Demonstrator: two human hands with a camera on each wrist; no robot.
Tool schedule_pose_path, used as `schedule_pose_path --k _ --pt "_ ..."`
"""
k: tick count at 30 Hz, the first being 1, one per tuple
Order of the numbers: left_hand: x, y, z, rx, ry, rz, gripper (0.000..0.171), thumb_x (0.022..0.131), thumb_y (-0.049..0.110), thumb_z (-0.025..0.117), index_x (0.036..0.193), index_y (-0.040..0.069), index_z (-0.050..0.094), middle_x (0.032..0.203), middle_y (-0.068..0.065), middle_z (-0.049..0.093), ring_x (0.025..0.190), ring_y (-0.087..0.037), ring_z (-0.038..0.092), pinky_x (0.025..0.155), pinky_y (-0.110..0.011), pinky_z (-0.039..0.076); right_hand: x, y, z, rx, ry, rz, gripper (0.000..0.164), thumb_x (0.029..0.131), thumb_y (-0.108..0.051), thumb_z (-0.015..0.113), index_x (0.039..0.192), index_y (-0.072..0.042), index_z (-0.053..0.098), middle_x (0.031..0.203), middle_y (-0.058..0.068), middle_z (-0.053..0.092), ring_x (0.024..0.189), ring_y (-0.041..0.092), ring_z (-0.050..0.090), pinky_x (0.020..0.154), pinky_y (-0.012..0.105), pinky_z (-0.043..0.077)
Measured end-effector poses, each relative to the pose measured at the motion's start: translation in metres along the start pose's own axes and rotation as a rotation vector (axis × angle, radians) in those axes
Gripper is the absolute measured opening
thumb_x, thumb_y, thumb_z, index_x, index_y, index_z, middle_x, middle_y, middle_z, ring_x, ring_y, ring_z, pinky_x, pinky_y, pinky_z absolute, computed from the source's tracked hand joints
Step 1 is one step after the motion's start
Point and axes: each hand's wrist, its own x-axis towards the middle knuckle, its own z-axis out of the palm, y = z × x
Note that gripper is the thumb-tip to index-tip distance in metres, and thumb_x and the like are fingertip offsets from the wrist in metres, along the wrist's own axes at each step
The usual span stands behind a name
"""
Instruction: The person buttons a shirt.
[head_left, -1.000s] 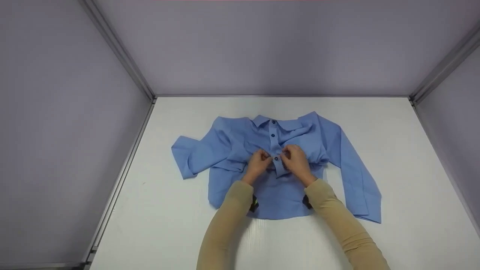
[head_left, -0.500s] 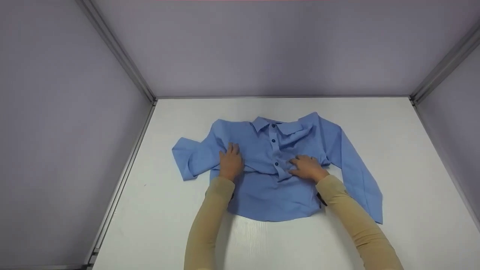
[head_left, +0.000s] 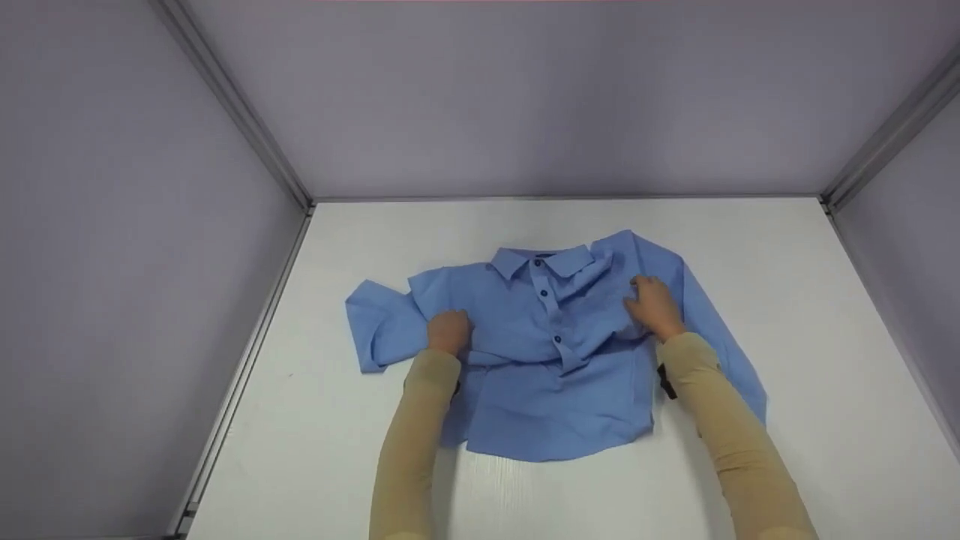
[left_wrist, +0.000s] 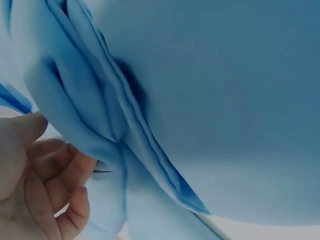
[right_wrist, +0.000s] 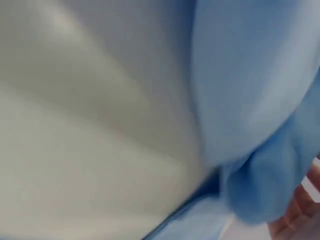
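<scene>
A light blue button-up shirt lies front up, its collar away from me, its lower front bunched across the middle. Near the bunched edge on the left side, my left hand pinches the cloth; in the left wrist view the thumb and curled fingers of that hand meet at a fold. Over the right chest, beside the sleeve, my right hand has its thumb and forefinger apart. Blurred cloth hides most of that hand in the right wrist view, where only some fingers show.
The shirt lies on a white table with grey panels at the back and sides. Its left sleeve is bent outward. The right sleeve runs down toward me, partly under my right forearm.
Both hands have left the button placket and parted to the sides. The left hand now grips cloth, and that shoulder has shifted toward me. The right hand has moved right and up.
</scene>
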Motion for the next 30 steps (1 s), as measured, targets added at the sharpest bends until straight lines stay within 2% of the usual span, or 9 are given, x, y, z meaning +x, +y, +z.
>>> schedule_pose_path --k 2,7,11,16,21,23,28,29,30 --pt "-0.011 0.004 -0.021 0.048 0.018 -0.014 0.026 0.084 0.027 0.052 0.079 0.004 0.064 0.079 -0.013 0.058 0.073 -0.029 0.056 0.054 -0.044 0.046 0.001 0.003 -0.001 -0.042 -0.098 0.018 0.041 0.083 -0.012 0.056 0.113 0.014 0.047 0.108 0.033 0.046 0.101 0.046 0.042 0.087 0.051 0.033" --pt "-0.048 0.024 -0.096 0.107 -0.025 -0.076 0.04 0.08 0.04 0.06 0.093 0.003 0.068 0.115 -0.015 0.049 0.108 -0.029 0.044 0.073 -0.047 0.044 -0.002 0.002 0.001 -0.196 -0.282 0.039 0.04 0.085 -0.02 0.056 0.11 0.012 0.053 0.104 0.031 0.048 0.096 0.046 0.046 0.079 0.053 0.038" --pt "-0.066 0.027 -0.114 0.083 -0.02 -0.119 0.042 0.08 0.041 0.06 0.092 0.001 0.068 0.107 -0.014 0.056 0.097 -0.026 0.054 0.072 -0.041 0.046 -0.003 -0.001 0.002 -0.272 -0.273 0.006 0.021 0.084 -0.008 0.053 0.088 0.011 0.058 0.085 0.027 0.054 0.079 0.041 0.054 0.066 0.048 0.044" --pt "-0.063 0.025 -0.106 0.038 0.048 -0.154 0.037 0.077 0.037 0.065 0.088 0.002 0.062 0.077 -0.015 0.059 0.069 -0.028 0.059 0.059 -0.04 0.047 -0.004 -0.003 0.002 -0.309 -0.234 0.024 0.015 0.079 0.007 0.046 0.07 0.008 0.058 0.073 0.025 0.057 0.067 0.037 0.056 0.057 0.045 0.046" --pt "-0.045 0.027 -0.088 0.012 0.004 -0.232 0.047 0.075 0.035 0.068 0.108 0.004 0.054 0.075 -0.015 0.062 0.068 -0.029 0.06 0.056 -0.043 0.046 -0.007 -0.004 0.0 -0.362 -0.235 0.108 0.015 0.077 0.003 0.047 0.072 0.007 0.06 0.078 0.027 0.058 0.068 0.037 0.057 0.058 0.047 0.046" --pt "-0.037 0.023 -0.068 0.057 0.034 -0.232 0.05 0.074 0.037 0.067 0.11 0.005 0.053 0.071 -0.014 0.061 0.064 -0.028 0.059 0.052 -0.042 0.046 -0.009 -0.003 -0.001 -0.372 -0.25 0.131 0.016 0.078 0.0 0.047 0.075 0.008 0.061 0.079 0.027 0.058 0.07 0.038 0.056 0.059 0.048 0.045" --pt "-0.025 0.02 -0.046 0.163 0.02 -0.233 0.047 0.078 0.042 0.061 0.106 0.004 0.058 0.072 -0.014 0.062 0.065 -0.027 0.059 0.05 -0.041 0.046 -0.012 0.003 -0.004 -0.359 -0.279 0.146 0.019 0.079 -0.002 0.046 0.075 0.008 0.061 0.078 0.028 0.058 0.069 0.037 0.056 0.058 0.048 0.045" --pt "-0.028 0.021 -0.055 0.145 0.01 -0.237 0.042 0.08 0.038 0.06 0.104 0.004 0.059 0.075 -0.014 0.062 0.068 -0.027 0.06 0.053 -0.042 0.047 -0.012 0.003 -0.004 -0.353 -0.282 0.158 0.02 0.08 -0.003 0.045 0.076 0.009 0.061 0.078 0.028 0.057 0.068 0.037 0.056 0.057 0.048 0.045" --pt "-0.023 0.015 -0.043 0.146 0.068 -0.211 0.04 0.081 0.041 0.057 0.098 0.005 0.061 0.072 -0.013 0.062 0.065 -0.027 0.059 0.051 -0.041 0.046 -0.012 0.004 -0.005 -0.346 -0.283 0.171 0.022 0.081 -0.003 0.043 0.076 0.009 0.061 0.078 0.028 0.057 0.068 0.037 0.056 0.056 0.048 0.045"
